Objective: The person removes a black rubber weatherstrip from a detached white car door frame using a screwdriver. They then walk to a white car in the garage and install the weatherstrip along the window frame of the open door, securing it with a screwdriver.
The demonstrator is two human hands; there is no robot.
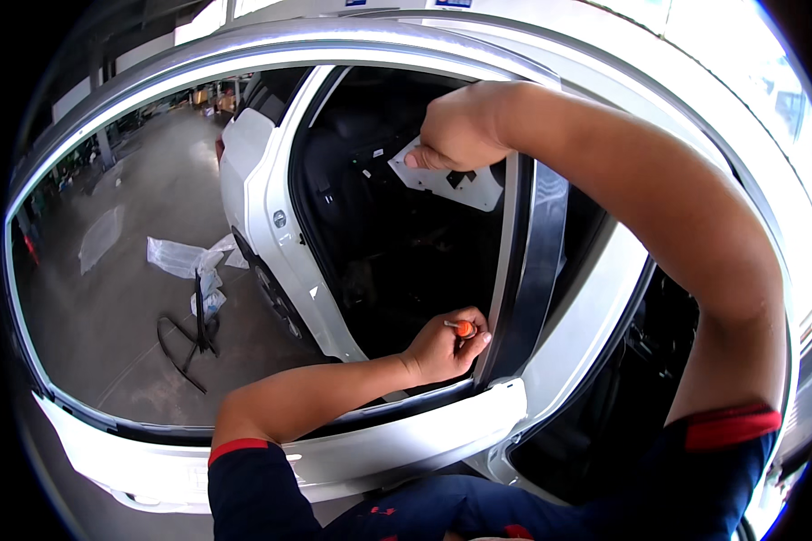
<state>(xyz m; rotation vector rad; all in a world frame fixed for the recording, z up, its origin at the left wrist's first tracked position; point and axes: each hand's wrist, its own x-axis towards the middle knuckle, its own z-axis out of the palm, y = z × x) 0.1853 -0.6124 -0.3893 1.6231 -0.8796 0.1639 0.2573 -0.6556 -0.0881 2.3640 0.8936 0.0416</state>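
Observation:
My left hand is closed around a small orange-handled tool, its short metal end poking out to the left; most of the handle is hidden in my fingers. It is beside the lower end of the dark upright trim strip on the white car door. Higher up, my right hand has its fingers curled over a flat whitish panel with dark cut-outs, the thumb on its left corner. My right forearm crosses over the upper part of the door's window frame.
Through the door's window frame I see the white car body, its rear wheel and dark interior. On the grey floor lie crumpled clear plastic sheeting and black rubber strips.

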